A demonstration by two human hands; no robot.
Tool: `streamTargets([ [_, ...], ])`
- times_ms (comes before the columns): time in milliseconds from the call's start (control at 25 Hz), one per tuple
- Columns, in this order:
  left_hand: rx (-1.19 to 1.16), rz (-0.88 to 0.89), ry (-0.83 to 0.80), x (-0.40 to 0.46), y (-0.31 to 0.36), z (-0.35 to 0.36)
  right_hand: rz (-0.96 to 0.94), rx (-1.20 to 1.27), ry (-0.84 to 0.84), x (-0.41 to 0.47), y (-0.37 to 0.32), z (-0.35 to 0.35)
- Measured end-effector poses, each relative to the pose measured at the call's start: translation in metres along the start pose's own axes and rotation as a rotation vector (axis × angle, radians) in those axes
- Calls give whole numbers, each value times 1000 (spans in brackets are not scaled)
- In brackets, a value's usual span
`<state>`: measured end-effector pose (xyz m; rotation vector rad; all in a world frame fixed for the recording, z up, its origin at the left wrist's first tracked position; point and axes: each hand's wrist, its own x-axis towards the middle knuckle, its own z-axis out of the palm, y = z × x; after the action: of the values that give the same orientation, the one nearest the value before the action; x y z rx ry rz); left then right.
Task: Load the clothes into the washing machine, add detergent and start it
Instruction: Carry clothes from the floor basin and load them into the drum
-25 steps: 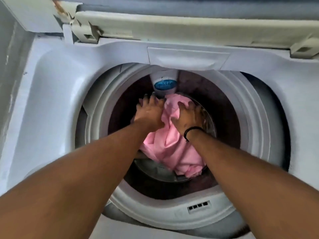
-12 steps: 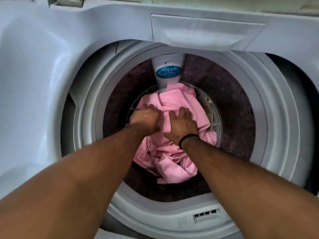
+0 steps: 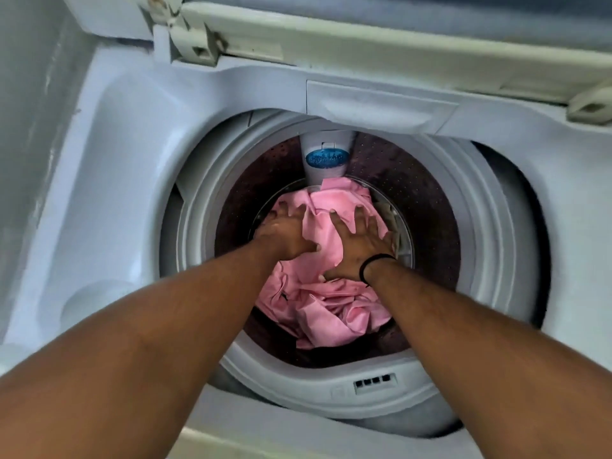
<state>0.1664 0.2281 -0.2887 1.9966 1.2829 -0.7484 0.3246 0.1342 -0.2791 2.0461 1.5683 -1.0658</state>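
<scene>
Pink cloth (image 3: 326,303) is seen bunched at the bottom of the washing machine drum (image 3: 430,207), filling its centre. The left hand (image 3: 284,235) is pressed on the cloth at 10 o'clock, fingers spread. The right hand (image 3: 359,241), fingers splayed apart and flat, is laid on it at 1 o'clock; a black band (image 3: 372,264) is worn at that wrist.

Your hands press into plain pink cloth (image 3: 326,303), with a black band (image 3: 372,264) on your right wrist. The washing machine (image 3: 126,154) is pale bluish-white, its drum wall (image 3: 414,193) dark maroon, dotted with small holes, and the sticker (image 3: 327,158) is blue.
</scene>
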Motion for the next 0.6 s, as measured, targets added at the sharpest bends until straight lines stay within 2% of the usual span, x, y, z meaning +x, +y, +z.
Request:
streamTargets([
  [160, -201, 42, 149, -76, 5, -42, -57, 126, 89, -79, 3, -44],
  [360, -417, 148, 250, -189, 8, -77, -111, 299, 62, -183, -2, -76],
  [480, -547, 175, 359, -240, 6, -88, -188, 287, 167, -226, -2, -80],
  [600, -669, 184, 520, -277, 8, -90, -196, 473, 300, -253, 2, -73],
])
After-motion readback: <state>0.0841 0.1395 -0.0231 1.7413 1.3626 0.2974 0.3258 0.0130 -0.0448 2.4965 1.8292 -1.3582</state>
